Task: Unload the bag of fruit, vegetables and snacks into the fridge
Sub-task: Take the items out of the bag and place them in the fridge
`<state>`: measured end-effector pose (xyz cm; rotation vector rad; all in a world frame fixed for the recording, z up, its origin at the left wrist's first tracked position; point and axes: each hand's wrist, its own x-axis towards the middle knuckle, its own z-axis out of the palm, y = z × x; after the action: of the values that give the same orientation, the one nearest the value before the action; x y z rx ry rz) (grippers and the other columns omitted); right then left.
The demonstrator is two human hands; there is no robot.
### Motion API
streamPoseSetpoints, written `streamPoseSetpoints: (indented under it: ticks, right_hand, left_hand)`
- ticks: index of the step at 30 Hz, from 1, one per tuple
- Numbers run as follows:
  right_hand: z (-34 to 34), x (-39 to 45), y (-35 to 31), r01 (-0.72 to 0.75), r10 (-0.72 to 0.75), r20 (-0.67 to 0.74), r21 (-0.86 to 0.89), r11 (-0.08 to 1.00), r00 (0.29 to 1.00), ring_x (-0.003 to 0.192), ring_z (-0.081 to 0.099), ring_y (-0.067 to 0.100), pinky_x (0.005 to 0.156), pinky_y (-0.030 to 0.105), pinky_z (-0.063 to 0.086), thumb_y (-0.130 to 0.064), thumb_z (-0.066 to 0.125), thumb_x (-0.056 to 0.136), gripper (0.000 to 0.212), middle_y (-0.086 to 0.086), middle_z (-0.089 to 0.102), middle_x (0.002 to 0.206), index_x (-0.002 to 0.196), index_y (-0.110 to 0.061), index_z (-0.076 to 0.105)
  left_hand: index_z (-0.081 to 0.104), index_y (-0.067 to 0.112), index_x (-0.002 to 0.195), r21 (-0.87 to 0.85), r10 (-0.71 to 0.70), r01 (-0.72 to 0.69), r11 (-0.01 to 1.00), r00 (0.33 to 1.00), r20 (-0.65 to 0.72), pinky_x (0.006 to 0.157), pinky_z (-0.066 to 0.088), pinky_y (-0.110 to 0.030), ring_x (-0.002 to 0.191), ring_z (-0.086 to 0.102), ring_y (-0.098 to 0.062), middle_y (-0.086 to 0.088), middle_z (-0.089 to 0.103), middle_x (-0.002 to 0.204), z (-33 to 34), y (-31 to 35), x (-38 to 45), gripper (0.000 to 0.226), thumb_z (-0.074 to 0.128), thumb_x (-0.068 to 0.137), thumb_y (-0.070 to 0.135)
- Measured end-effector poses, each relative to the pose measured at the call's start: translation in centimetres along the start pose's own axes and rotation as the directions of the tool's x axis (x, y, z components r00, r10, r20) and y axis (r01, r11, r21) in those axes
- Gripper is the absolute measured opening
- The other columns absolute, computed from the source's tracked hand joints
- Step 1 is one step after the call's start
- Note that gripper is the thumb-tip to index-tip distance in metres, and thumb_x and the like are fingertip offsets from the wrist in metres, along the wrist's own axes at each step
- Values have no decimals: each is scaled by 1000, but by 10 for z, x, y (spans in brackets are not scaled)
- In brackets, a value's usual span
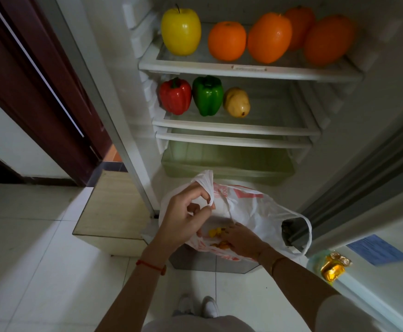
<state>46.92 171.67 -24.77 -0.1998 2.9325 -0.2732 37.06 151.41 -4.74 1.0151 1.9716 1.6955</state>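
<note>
A white plastic bag [251, 209] with red print hangs in front of the open fridge. My left hand [183, 216] grips its left handle and holds it up. My right hand [241, 240] reaches into the bag's mouth, its fingers down among small yellow and orange snacks [216, 233]; the fingertips are hidden, so the grasp is unclear. On the top shelf [248, 68] stand a yellow apple [180, 31] and several oranges [227, 40]. The shelf below holds a red pepper [175, 97], a green pepper [207, 95] and a potato [236, 101].
A clear crisper drawer [227, 161] sits under the lower shelves. The fridge door [373, 255] stands open at right, with gold-wrapped snacks [334, 267] in its rack. A low beige cabinet [111, 207] stands at left, beside a dark doorway. White tiled floor lies underfoot.
</note>
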Motion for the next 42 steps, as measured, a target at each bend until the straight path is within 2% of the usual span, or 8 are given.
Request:
streamPoseSetpoints:
  ticks: [6,10,20,24,26,30,34,42]
  right_hand:
    - [-7,3,4,-56,57,-64,21,998,996,125,55,21,108,39,46,-30,53,97,30,2,56,137,126,-25,60]
    - [-5,9,2,-124,124,18,-21,992,992,130,50,27,111,37,42,-21,55,97,39,8,46,146,135,-13,53]
    - [-8,21,-9,-245,245,14,11,970,970,135,43,26,116,35,31,-30,59,95,52,8,47,147,141,-13,44]
    - [-13,19,-11,-297,304,-38,132,946,952,121,50,20,106,31,38,-53,54,91,52,2,56,134,133,-22,51]
    - [-20,14,-15,-363,399,-80,278,889,914,107,54,17,93,26,42,-62,53,87,50,-2,61,118,121,-26,55]
    - [-37,-5,-23,-426,582,-87,596,681,808,91,58,14,81,26,49,-38,77,77,40,-4,61,104,110,-24,57]
    - [-61,-35,-31,-442,757,-75,773,456,650,69,62,6,58,11,48,-32,80,77,38,-3,65,92,103,-17,57]
    - [-96,-124,-43,-340,948,-46,927,158,315,82,69,13,72,23,56,-33,81,74,34,-3,72,89,98,-18,62]
  left_hand:
    - [57,9,78,15,-15,15,1000,1000,3,43,44,-30,45,53,-13,6,58,81,-2,1,1,9,60,83,2]
    - [56,10,79,18,-20,20,1000,1000,7,42,45,-33,46,52,-17,1,58,83,-3,1,1,7,61,83,6]
    - [56,9,78,16,-15,14,1000,1000,21,44,43,-27,47,52,-17,4,58,81,-4,1,5,7,61,83,6]
    - [55,15,76,28,-4,3,1000,999,39,46,43,-30,47,51,-10,6,57,79,-2,3,7,14,61,83,3]
    - [54,14,76,35,-6,4,999,999,48,46,43,-31,45,51,-11,2,58,80,0,4,9,18,62,84,1]
    - [55,17,76,18,-29,28,999,998,64,41,44,-29,38,54,-16,-11,59,76,8,6,13,24,66,88,0]
    - [55,17,73,26,-27,25,999,997,69,39,40,-25,37,51,-11,0,51,61,25,11,18,26,68,87,0]
    - [58,18,77,81,46,-58,995,990,136,42,44,-19,49,57,-14,12,58,75,64,21,27,20,66,88,3]
